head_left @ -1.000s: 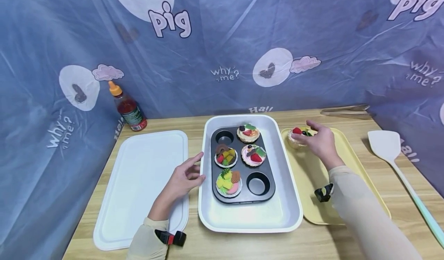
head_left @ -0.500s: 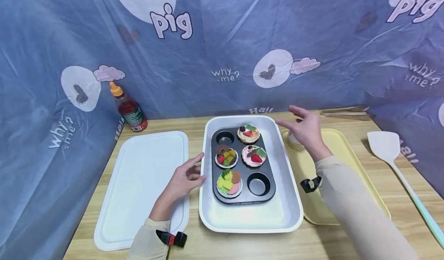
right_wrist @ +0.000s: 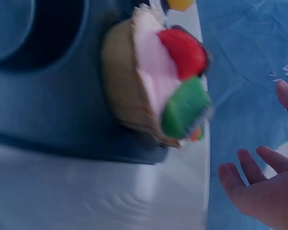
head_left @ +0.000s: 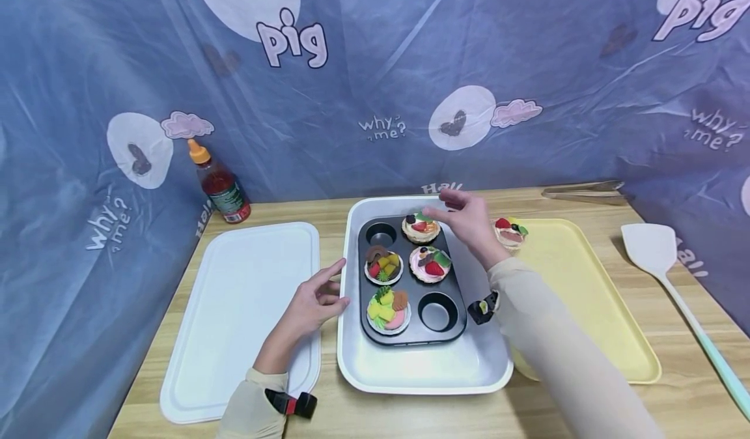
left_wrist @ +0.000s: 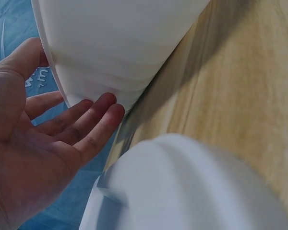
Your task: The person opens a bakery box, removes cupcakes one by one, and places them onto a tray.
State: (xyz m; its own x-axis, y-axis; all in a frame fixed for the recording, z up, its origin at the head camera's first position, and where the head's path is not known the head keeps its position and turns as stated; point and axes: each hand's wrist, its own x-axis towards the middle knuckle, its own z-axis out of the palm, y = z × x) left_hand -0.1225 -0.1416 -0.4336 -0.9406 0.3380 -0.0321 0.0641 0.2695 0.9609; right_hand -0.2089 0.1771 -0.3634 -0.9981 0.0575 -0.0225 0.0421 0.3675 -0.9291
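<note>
My left hand [head_left: 310,302] touches the left side of a deep white baking pan [head_left: 428,370]. In the left wrist view its loosely extended fingers [left_wrist: 101,122] lie against the pan's outer wall. Inside the pan sits a dark muffin tin [head_left: 410,296] holding several fruit tarts, with bare cups at far left and near right. My right hand [head_left: 469,224] hovers, fingers spread, by the far-right tart [head_left: 418,229], holding nothing. Nearer in that column is a pink-cream tart [head_left: 430,266]. Another tart [head_left: 508,234], berry-topped, sits on the yellow tray [head_left: 574,296], partly behind my right hand.
A flat white tray [head_left: 240,315] lies left of the pan. Behind it stands a sauce bottle [head_left: 222,188] with an orange cap. Tongs [head_left: 586,192] lie at the back right, and a white spatula [head_left: 650,247] with a green handle lies at far right.
My right hand has left the tart on the yellow tray and moved leftward over the pan's far-right side. That tart stays where it was. The left hand has kept its place.
</note>
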